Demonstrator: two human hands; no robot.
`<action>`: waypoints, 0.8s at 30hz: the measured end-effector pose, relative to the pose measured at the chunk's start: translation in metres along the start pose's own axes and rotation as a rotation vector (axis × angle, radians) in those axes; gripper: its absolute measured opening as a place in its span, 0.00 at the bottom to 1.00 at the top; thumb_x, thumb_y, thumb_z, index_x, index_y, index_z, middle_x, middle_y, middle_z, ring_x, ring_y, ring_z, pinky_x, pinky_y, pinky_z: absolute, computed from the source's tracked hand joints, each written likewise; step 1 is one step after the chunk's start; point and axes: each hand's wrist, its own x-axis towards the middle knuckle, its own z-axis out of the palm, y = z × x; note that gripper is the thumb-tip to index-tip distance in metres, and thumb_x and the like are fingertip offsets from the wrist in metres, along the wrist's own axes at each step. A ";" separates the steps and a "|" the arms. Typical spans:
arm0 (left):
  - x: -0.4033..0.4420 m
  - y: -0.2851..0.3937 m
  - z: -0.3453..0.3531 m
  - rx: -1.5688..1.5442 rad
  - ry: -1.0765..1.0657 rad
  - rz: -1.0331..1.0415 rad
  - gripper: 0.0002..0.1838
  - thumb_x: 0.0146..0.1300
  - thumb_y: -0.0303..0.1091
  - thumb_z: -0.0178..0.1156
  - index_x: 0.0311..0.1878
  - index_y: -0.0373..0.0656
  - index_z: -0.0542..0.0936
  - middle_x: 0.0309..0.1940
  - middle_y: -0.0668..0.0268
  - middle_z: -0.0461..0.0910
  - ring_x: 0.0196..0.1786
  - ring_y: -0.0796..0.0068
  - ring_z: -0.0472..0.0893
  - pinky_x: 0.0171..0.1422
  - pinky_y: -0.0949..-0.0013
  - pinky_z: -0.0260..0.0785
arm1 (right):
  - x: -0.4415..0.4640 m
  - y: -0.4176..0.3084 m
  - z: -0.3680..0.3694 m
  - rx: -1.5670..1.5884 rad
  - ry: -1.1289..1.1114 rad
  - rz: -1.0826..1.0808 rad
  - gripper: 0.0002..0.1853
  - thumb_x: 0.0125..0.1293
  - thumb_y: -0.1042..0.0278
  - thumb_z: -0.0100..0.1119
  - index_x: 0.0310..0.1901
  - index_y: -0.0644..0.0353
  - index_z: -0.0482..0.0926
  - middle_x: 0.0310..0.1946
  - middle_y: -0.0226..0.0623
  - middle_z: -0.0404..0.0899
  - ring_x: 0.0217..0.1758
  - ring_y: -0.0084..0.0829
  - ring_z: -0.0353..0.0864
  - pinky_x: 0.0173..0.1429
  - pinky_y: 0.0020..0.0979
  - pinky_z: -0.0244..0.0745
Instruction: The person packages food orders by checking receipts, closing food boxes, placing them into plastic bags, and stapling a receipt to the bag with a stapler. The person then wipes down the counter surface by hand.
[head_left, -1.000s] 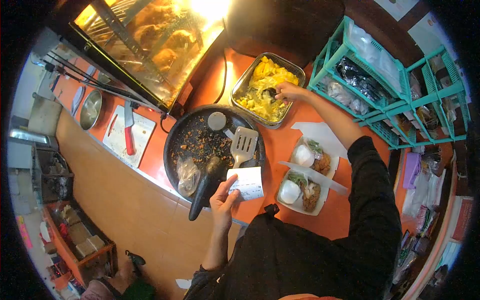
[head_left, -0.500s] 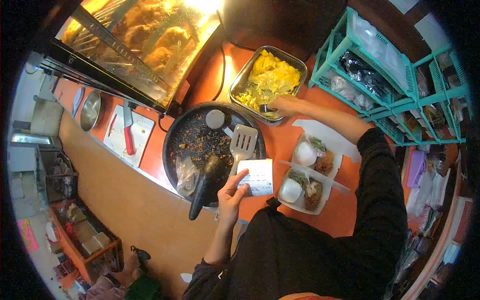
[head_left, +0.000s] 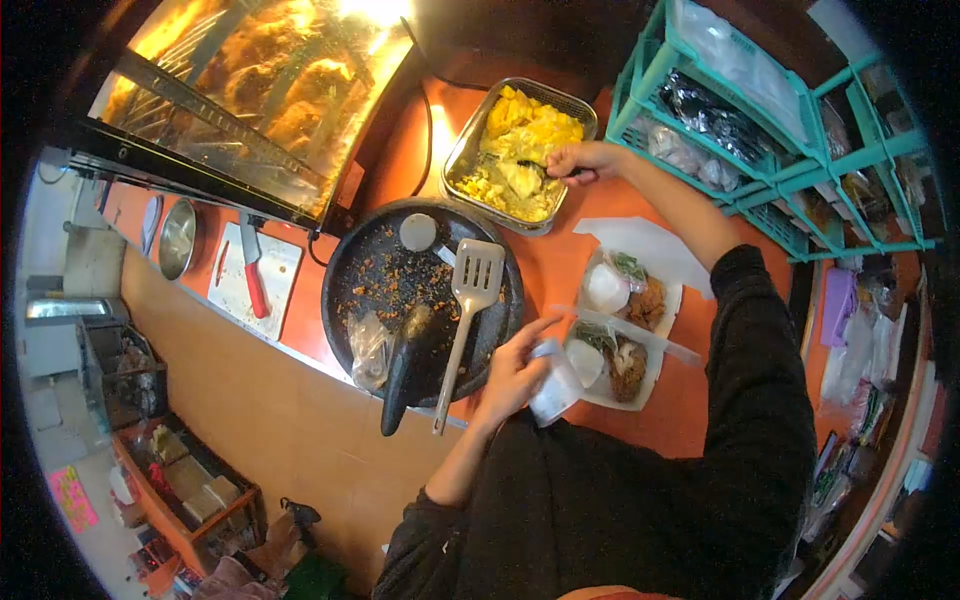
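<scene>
A dark-handled serving utensil is in my right hand (head_left: 585, 161), its working end in yellow scrambled-egg-like food (head_left: 522, 150) in a metal tray (head_left: 462, 140). My left hand (head_left: 515, 372) holds a printed paper receipt (head_left: 557, 386), now tilted and blurred, with the index finger stretched toward the meal boxes. Two open boxes (head_left: 655, 382) contain white rice, greens and browned fried pieces. Left of that hand, a slotted spatula (head_left: 476, 280) lies across a large black stone mortar (head_left: 335, 270) with a dark pestle (head_left: 404, 378) and a plastic bag (head_left: 370, 350).
A lit glass warmer (head_left: 270, 90) with fried food stands at the upper left. Below it lie a red-handled knife (head_left: 255, 275), a cutting board (head_left: 285, 265) and a metal bowl (head_left: 180, 240). Teal basket shelves (head_left: 735, 180) hold plastic bags at the right.
My right hand has lifted slightly, bringing the utensil up with yellow food at its end. My left hand has moved right, off the spatula, turning the receipt downward.
</scene>
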 end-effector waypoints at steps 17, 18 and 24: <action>-0.004 -0.025 0.046 0.815 -0.113 0.102 0.23 0.45 0.29 0.52 0.50 0.54 0.67 0.20 0.54 0.74 0.28 0.53 0.76 0.33 0.56 0.66 | -0.180 0.178 0.171 -1.264 0.677 0.023 0.07 0.51 0.75 0.46 0.34 0.60 0.65 0.23 0.50 0.72 0.27 0.48 0.75 0.27 0.42 0.70; -0.004 -0.023 0.046 0.796 -0.117 0.074 0.24 0.45 0.28 0.52 0.50 0.54 0.67 0.20 0.54 0.74 0.27 0.53 0.76 0.32 0.56 0.66 | -0.185 0.178 0.178 -1.261 0.686 0.025 0.07 0.51 0.75 0.46 0.34 0.60 0.65 0.23 0.50 0.72 0.27 0.48 0.75 0.27 0.42 0.70; -0.006 -0.019 0.046 0.763 -0.131 0.032 0.29 0.46 0.27 0.53 0.56 0.58 0.64 0.19 0.55 0.75 0.25 0.56 0.76 0.31 0.59 0.67 | -0.203 0.159 0.179 -0.992 1.028 -0.222 0.06 0.54 0.73 0.45 0.34 0.60 0.64 0.24 0.47 0.72 0.27 0.50 0.73 0.28 0.44 0.67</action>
